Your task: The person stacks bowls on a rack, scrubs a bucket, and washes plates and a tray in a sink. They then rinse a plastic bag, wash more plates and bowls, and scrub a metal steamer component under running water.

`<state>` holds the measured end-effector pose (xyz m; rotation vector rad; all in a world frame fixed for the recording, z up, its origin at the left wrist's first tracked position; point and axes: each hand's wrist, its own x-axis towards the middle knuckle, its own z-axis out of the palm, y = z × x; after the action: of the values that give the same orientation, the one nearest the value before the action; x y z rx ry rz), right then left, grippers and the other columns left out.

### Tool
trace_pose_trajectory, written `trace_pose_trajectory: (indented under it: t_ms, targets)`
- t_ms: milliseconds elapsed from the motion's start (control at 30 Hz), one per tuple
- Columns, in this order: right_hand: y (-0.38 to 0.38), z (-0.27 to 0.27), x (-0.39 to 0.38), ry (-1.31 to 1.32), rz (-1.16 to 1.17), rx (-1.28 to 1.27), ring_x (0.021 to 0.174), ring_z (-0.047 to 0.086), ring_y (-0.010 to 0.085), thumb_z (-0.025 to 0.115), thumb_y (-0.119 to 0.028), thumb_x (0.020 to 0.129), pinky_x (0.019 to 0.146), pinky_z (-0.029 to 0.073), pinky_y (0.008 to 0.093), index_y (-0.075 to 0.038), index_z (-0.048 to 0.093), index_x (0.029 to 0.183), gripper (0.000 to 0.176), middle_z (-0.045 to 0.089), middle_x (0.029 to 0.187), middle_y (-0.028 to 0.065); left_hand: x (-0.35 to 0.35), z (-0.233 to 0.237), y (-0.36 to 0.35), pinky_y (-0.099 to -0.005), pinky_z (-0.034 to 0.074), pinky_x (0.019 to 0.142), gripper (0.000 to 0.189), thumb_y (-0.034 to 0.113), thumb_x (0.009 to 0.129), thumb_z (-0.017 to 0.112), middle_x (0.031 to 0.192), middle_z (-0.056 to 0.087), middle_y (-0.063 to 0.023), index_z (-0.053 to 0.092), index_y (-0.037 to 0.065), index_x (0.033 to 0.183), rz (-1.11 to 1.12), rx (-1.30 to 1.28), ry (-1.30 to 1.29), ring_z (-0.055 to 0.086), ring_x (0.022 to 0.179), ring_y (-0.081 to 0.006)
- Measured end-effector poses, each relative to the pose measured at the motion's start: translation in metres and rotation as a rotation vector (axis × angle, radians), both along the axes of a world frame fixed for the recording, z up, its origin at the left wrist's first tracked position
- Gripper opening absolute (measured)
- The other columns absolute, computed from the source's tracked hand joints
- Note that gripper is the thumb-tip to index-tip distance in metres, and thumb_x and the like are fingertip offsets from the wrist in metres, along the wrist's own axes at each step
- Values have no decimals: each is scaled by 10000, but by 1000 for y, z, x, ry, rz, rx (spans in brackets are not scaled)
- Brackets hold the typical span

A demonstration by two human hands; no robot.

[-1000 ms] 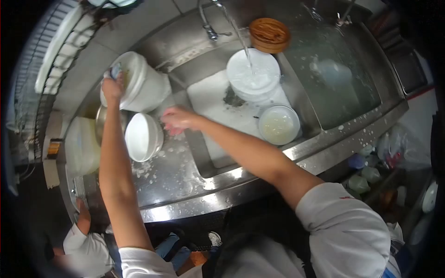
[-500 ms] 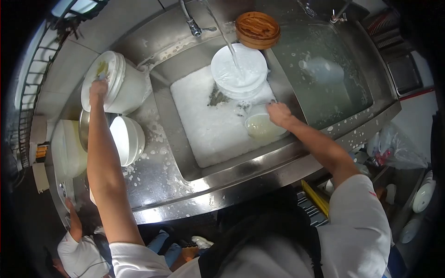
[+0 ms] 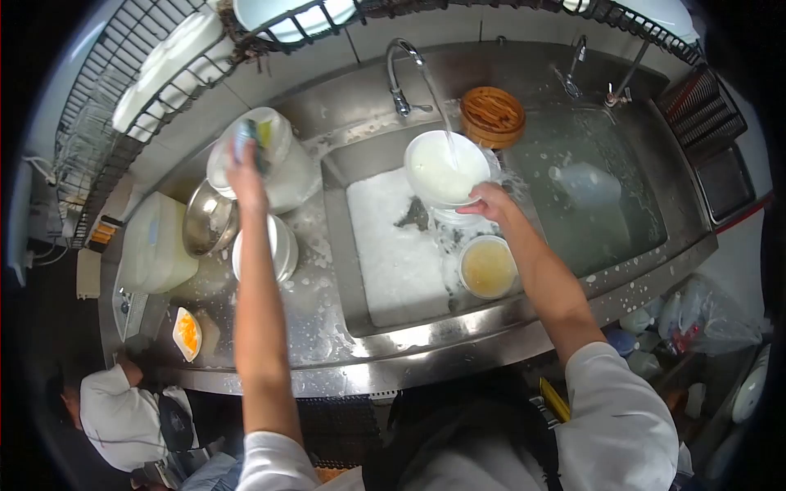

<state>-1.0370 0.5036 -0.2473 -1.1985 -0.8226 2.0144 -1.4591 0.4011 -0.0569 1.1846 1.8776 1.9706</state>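
Note:
My left hand (image 3: 246, 176) is closed round a bottle or similar blue-green item (image 3: 247, 139), blurred, above the white tubs (image 3: 286, 168) on the left counter. With my right hand (image 3: 490, 203) I grip the near rim of a white bowl (image 3: 446, 168), tilted under the running water from the tap (image 3: 399, 82). White foam (image 3: 385, 245) covers much of the sink basin. A round container of yellowish liquid (image 3: 489, 268) stands in the basin, nearer me than the bowl.
A wooden steamer (image 3: 492, 117) sits behind the sinks. The right basin (image 3: 606, 237) holds water and a plastic bottle (image 3: 585, 184). On the left are a metal bowl (image 3: 209, 219), a bin (image 3: 160, 245) and a dish of orange food (image 3: 187, 334). Another person (image 3: 123, 417) is at lower left.
My right hand has left the yellowish container and now holds the white bowl under the tap. My left hand has lifted the blue-green item off the tub. The camera view has shifted.

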Motion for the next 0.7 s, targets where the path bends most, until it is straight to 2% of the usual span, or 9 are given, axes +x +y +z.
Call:
trace_pose_trajectory:
  t_ms: [33, 100, 133, 233, 300, 333, 500, 600, 700]
  targets:
    - [8, 10, -18, -100, 57, 85, 998, 604, 366, 478, 17, 763, 713, 565, 575, 61, 476, 1172, 412, 556, 1138, 199, 31, 2, -23, -255, 479, 746, 533, 333, 874, 610, 1016, 612, -81, 498, 1, 1276, -187, -93, -161, 583, 874, -135]
    - [14, 55, -52, -812, 176, 499, 1002, 595, 413, 486, 3, 792, 836, 511, 541, 18, 449, 1228, 438, 546, 1164, 241, 68, -35, -44, -281, 480, 623, 535, 375, 901, 548, 919, 611, -62, 471, 39, 1310, -219, -97, -187, 579, 782, -126]
    - [19, 60, -59, -1184, 284, 808, 1012, 585, 429, 497, -8, 803, 866, 495, 517, 1, 427, 1274, 476, 530, 1186, 257, 90, -45, -59, -279, 479, 672, 533, 377, 913, 516, 952, 611, -68, 461, 46, 1326, -343, -168, -320, 580, 808, -138]
    - [8, 58, -64, -1371, 229, 1029, 1030, 561, 440, 543, -39, 800, 826, 504, 476, -47, 365, 1350, 578, 493, 1210, 267, 134, -98, -71, -291, 464, 810, 540, 352, 917, 493, 1046, 595, -109, 439, 58, 1367, -329, -419, -392, 582, 904, -189]
    - [-17, 62, -59, -1353, 181, 979, 1041, 554, 428, 561, -41, 788, 832, 503, 482, -65, 361, 1353, 599, 483, 1212, 253, 157, -156, -61, -326, 489, 784, 510, 321, 902, 545, 998, 598, -67, 446, 155, 1374, -404, -496, -197, 580, 905, -193]
    - [-32, 66, -53, -1354, 153, 951, 1047, 550, 422, 570, -42, 782, 834, 502, 485, -75, 359, 1354, 610, 478, 1214, 246, 177, -155, -58, -375, 417, 949, 506, 248, 877, 565, 1199, 524, -221, 468, 101, 1352, -548, -522, -184, 535, 1092, -302]
    - [-99, 73, -24, -1153, 101, 785, 1016, 559, 440, 536, -21, 753, 838, 478, 507, -103, 325, 1402, 688, 532, 1130, 278, 268, -208, -45, -429, 385, 999, 474, 251, 868, 599, 1259, 458, -254, 502, 74, 1297, -745, -356, 387, 485, 1140, -405]
    - [-112, 55, -4, -1013, 93, 702, 990, 566, 459, 508, -27, 759, 835, 462, 515, -49, 330, 1392, 658, 582, 1025, 305, 246, -233, -45, -486, 433, 900, 448, 274, 803, 663, 1230, 461, -258, 568, 41, 1173, -472, -497, 1172, 529, 1005, -443]
    - [-135, 44, -8, -881, 115, 595, 906, 587, 490, 486, -85, 809, 805, 454, 529, 22, 365, 1328, 543, 619, 880, 319, 267, -190, -35, -499, 463, 813, 339, 264, 816, 620, 1138, 538, -241, 616, 13, 1045, -359, -656, 701, 572, 881, -427]
